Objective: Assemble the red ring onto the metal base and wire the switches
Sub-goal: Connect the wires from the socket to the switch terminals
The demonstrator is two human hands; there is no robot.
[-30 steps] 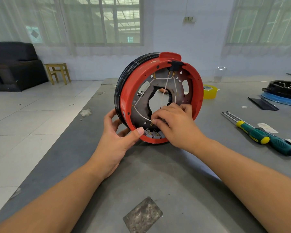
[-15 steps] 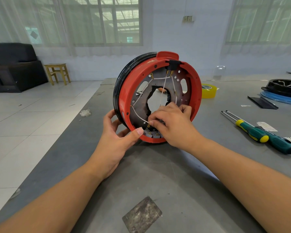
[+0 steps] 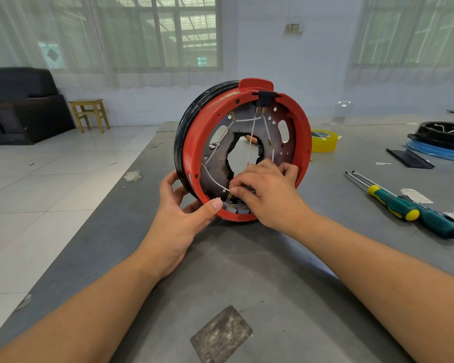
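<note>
The red ring [image 3: 303, 132] stands on edge on the grey table, fitted round the dark metal base [image 3: 215, 163] with its ragged centre hole. White wires [image 3: 252, 138] run across the base from a black connector at the top. My left hand [image 3: 184, 210] grips the ring's lower left rim, thumb on the front edge. My right hand [image 3: 268, 192] pinches a white wire end just above the small grey switches [image 3: 233, 206] at the ring's bottom. The fingertips hide the wire's terminal.
Two green-handled screwdrivers [image 3: 414, 213] lie to the right. A yellow tape roll [image 3: 324, 140] sits behind the ring. A black ring on a blue disc [image 3: 443, 142] and a black strip [image 3: 408, 158] are far right. The table's left edge drops to tiled floor.
My right hand has shifted slightly along the wire near the switches. The ring and my left hand keep the same hold; the view has barely moved.
</note>
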